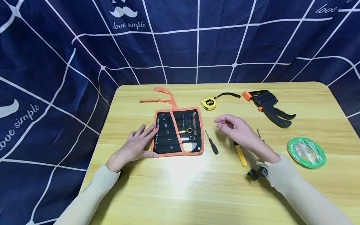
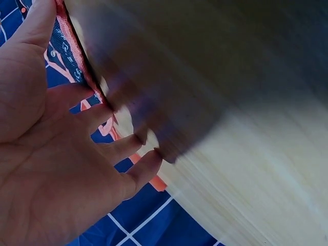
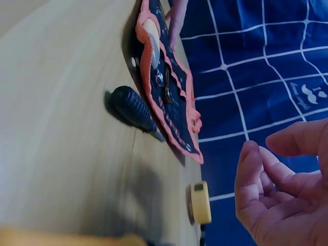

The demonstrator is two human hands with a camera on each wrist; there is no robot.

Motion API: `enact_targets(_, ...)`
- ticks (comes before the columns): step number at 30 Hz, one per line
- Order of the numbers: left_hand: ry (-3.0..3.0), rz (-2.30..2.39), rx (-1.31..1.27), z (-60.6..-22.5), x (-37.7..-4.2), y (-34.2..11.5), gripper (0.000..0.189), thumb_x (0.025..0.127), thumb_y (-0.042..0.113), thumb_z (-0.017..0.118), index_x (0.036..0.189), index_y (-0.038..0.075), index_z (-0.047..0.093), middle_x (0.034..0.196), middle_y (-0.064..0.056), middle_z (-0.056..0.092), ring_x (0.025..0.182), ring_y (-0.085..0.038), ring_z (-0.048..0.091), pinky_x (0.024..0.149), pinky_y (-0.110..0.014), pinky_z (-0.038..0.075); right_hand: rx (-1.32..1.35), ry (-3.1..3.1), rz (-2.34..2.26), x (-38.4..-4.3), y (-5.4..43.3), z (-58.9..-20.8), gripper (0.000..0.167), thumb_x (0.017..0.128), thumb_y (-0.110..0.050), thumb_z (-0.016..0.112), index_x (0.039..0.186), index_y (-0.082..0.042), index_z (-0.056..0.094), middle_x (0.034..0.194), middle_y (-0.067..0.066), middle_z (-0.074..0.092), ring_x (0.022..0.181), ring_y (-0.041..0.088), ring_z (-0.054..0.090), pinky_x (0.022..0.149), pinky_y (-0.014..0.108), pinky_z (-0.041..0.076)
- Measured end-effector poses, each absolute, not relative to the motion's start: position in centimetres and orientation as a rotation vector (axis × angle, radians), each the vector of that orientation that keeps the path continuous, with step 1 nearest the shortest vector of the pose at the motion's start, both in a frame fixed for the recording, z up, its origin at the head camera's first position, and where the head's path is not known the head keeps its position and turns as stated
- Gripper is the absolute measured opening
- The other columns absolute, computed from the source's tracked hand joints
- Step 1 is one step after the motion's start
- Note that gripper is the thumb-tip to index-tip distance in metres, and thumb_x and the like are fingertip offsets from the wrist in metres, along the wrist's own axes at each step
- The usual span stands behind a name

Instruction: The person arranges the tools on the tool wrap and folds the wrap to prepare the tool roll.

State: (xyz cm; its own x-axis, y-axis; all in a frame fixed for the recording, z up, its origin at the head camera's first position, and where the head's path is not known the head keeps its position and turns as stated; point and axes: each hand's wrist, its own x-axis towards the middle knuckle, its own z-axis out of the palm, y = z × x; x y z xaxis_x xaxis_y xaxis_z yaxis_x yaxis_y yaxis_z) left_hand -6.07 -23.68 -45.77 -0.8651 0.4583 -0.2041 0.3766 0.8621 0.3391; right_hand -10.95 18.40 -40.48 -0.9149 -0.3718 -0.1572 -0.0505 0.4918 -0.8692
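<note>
A black tool pouch [image 1: 168,137] with orange trim lies unrolled, its orange ties trailing at the back. Several wrenches [image 1: 189,138] show in its pockets, along with a pale rounded piece [image 1: 189,147] in the nearest one. My left hand [image 1: 136,145] rests at the pouch's left edge, fingers spread and touching it. To the right of the pouch lies a small black-handled screwdriver [image 1: 214,148]. Above the table beyond it hovers my right hand [image 1: 236,128], fingers loosely bent; the right wrist view shows nothing between thumb and fingertips [image 3: 248,154].
Beneath the right forearm lies a yellow-handled tool [image 1: 241,155], partly hidden, with a metal shaft [image 1: 260,134] beside it. Behind are a yellow tape measure [image 1: 208,103] and a black-and-orange bar clamp [image 1: 270,107]. A green wire coil [image 1: 306,152] sits at right.
</note>
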Motion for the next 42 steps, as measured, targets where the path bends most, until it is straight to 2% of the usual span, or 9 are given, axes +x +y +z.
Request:
enact_targets(4, 2.755, 0.431, 0.627, -45.6, -6.0, -23.6, 0.112, 0.089, 0.058, 0.086, 0.173, 0.009, 0.031, 0.180, -0.015, 0.022, 0.161, -0.052, 0.017, 0.111, -0.074, 0.030, -0.302, 2.458, -1.430, -9.6, 20.3, -40.5, 0.034, 0.112, -0.022, 0.064, 0.136, 0.001, 0.067, 0.119, 0.020, 0.071, 0.100, 0.026, 0.069, 0.080, 0.028, 0.055)
enact_targets(10, 2.755, 0.433, 0.634, -45.8, -6.1, -23.6, 0.111, 0.090, 0.058, 0.086, 0.173, 0.009, 0.031, 0.179, -0.015, 0.022, 0.161, -0.053, 0.017, 0.110, -0.074, 0.030, -0.244, 2.522, -1.472, -7.5, 22.9, -41.1, 0.030, 0.112, -0.016, 0.065, 0.135, 0.003, 0.066, 0.115, 0.019, 0.070, 0.096, 0.016, 0.068, 0.080, 0.020, 0.053)
enact_targets(20, 2.750, 0.445, 0.631, -45.9, -6.1, -23.6, 0.111, 0.090, 0.058, 0.085, 0.173, 0.009, 0.030, 0.179, -0.015, 0.022, 0.162, -0.052, 0.016, 0.111, -0.074, 0.029, -0.247, 2.562, -1.451, -5.2, 24.5, -43.0, 0.033, 0.103, 0.000, 0.070, 0.134, 0.010, 0.063, 0.112, 0.017, 0.067, 0.093, 0.008, 0.063, 0.078, 0.015, 0.051)
enact_targets(28, 2.759, 0.431, 0.638, -45.7, -6.0, -23.6, 0.111, 0.090, 0.058, 0.085, 0.173, 0.008, 0.031, 0.179, -0.016, 0.023, 0.161, -0.053, 0.018, 0.110, -0.073, 0.031, -0.283, 2.596, -1.325, -3.8, 24.1, -44.0, 0.042, 0.098, -0.005, 0.081, 0.133, 0.007, 0.062, 0.108, 0.012, 0.065, 0.085, 0.010, 0.058, 0.071, 0.020, 0.049)
enact_targets(36, 2.757, 0.439, 0.627, -45.7, -6.0, -23.7, 0.112, 0.089, 0.058, 0.086, 0.173, 0.009, 0.031, 0.180, -0.014, 0.022, 0.161, -0.052, 0.017, 0.112, -0.076, 0.029, -0.322, 2.560, -1.263, -3.5, 24.4, -45.2, 0.049, 0.092, 0.003, 0.085, 0.131, 0.009, 0.056, 0.106, 0.012, 0.057, 0.086, 0.017, 0.053, 0.070, 0.023, 0.047)
enact_targets(42, 2.772, 0.429, 0.624, -45.8, -6.0, -23.6, 0.112, 0.087, 0.059, 0.087, 0.173, 0.011, 0.033, 0.179, -0.013, 0.024, 0.161, -0.051, 0.019, 0.111, -0.076, 0.030, -0.314, 2.578, -1.150, -3.5, 24.7, -45.2, 0.040, 0.093, -0.002, 0.083, 0.123, 0.005, 0.057, 0.097, 0.005, 0.056, 0.082, 0.013, 0.051, 0.068, 0.024, 0.043)
